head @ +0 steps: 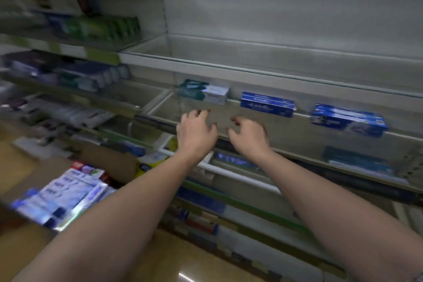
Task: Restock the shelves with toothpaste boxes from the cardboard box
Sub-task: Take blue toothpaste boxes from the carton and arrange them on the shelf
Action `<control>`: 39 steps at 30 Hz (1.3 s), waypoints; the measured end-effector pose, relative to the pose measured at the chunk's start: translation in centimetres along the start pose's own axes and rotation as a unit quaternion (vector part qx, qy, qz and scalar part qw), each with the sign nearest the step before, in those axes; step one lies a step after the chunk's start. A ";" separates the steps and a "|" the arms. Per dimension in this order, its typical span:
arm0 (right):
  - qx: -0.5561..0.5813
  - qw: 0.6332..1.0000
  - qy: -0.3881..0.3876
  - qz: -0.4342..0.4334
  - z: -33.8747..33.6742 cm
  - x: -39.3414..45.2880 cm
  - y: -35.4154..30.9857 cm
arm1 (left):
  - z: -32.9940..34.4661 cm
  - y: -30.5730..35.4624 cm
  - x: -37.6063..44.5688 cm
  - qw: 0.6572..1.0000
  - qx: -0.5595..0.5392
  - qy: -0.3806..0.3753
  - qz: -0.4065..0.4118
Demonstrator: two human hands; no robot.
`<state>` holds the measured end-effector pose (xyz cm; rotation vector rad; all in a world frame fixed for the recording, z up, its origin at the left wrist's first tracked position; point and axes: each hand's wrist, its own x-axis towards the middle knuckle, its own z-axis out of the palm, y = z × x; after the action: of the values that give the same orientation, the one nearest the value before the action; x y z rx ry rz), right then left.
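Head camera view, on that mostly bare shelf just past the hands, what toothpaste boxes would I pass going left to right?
teal and white box → blue box → blue stack of boxes. The left hand and right hand hover in front, holding nothing.

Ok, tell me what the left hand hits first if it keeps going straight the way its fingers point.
Most likely the teal-and-white toothpaste box at the back of the shelf; the left hand points at it over bare shelf, though depth is unclear.
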<state>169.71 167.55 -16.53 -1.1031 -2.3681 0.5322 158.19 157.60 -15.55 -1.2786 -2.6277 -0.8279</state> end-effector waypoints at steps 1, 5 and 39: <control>0.000 1.000 -0.002 -0.013 1.4 -0.1 -2.2 | -1.1 -2.4 -0.2 1.000 0.001 0.009 -0.009; -0.005 0.996 -0.007 -0.089 7.3 -1.0 -10.2 | -4.9 -11.3 -1.4 0.998 0.016 0.023 -0.053; 0.000 0.853 -0.484 -0.198 51.6 4.1 -36.9 | -1.8 -54.0 -1.9 0.822 -0.043 -0.005 -0.569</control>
<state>116.14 141.03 -38.10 -0.2787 -3.3055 1.1162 118.40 128.47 -37.67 0.4893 -3.2274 -0.9911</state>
